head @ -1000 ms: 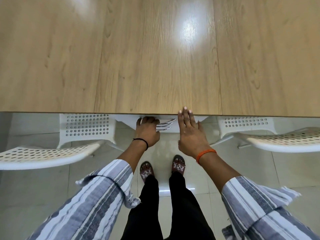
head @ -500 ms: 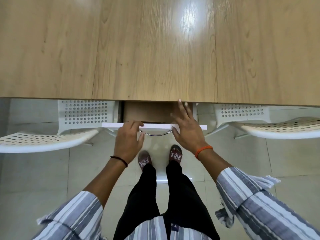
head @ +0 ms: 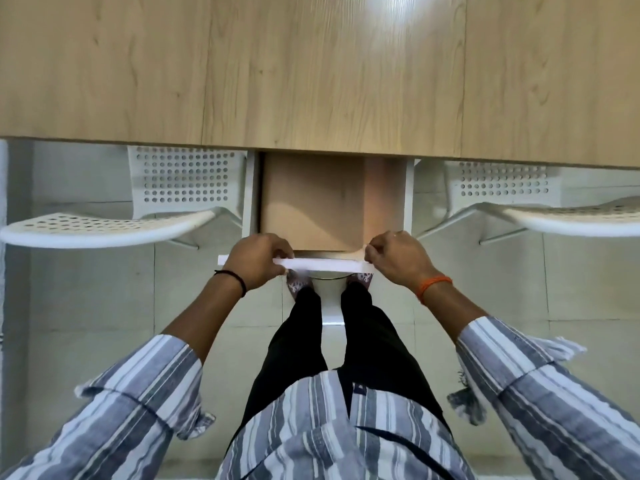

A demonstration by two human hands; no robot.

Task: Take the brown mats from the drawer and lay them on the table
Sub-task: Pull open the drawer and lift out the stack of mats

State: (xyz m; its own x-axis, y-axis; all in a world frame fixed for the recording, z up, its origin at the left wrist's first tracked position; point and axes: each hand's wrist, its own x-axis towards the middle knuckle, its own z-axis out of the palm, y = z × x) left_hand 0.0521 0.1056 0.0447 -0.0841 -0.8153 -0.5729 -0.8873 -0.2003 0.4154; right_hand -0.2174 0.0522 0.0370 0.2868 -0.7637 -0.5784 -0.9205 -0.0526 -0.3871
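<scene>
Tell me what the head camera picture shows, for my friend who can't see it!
A person stands at a wooden table with its white drawer pulled open, brown mats lying inside. The left hand grips the drawer's front edge while the right hand pinches a mat's near corner. White perforated chairs sit on either side.

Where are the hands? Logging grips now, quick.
Left hand: grips the drawer front.
Right hand: pinches the brown mat at its corner.
</scene>
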